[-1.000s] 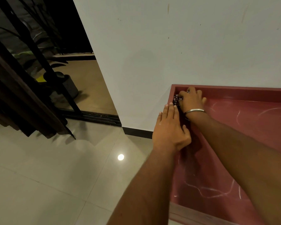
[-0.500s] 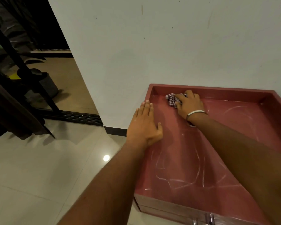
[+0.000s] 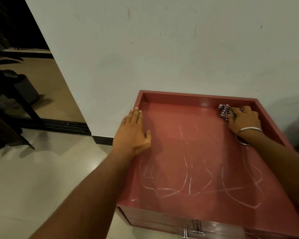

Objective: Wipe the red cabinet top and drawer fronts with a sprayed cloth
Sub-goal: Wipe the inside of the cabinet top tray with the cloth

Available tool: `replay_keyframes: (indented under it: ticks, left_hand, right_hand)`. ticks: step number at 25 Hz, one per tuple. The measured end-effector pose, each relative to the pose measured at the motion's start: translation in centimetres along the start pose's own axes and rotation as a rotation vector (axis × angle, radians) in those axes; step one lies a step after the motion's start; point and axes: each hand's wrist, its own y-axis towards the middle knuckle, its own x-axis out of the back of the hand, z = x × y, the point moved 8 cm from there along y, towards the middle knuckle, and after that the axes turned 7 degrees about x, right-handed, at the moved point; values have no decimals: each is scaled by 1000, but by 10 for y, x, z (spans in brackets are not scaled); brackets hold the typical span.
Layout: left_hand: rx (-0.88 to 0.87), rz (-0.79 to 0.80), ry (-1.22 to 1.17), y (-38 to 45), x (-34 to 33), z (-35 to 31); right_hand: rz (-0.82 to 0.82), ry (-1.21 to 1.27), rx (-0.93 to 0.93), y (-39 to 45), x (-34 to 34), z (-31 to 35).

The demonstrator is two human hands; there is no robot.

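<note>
Half a second on, my right hand point(image 3: 243, 119) has swept the cloth point(image 3: 224, 112) rightward along the cabinet top point(image 3: 188, 152), fingers clamped on it. Chalky streaks remain nearer me; left hand point(image 3: 133, 133) rests flat, holding nothing.

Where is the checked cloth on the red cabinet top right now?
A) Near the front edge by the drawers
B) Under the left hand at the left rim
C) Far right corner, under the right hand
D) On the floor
C: the right hand presses the checked cloth into the far right corner of the red cabinet top, while the left hand lies flat at the left rim.
</note>
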Motion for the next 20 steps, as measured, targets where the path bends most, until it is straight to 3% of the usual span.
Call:
replay_keyframes:
  ticks: [6, 9, 12, 14, 20]
  left_hand:
    - [0, -13, -26, 1, -2, -2]
    - [0, -24, -41, 2, 0, -2]
    - [-2, -14, -38, 2, 1, -1]
    - [4, -11, -26, 3, -1, 0]
    - [1, -2, -25, 3, 0, -1]
  right_hand:
    - [-38, 49, -83, -4, -1, 21]
    - [10, 49, 68, -9, -10, 96]
    - [91, 199, 223, -27, -33, 192]
    - [98, 229, 257, -31, -40, 221]
    - [105, 206, 338, -19, -40, 193]
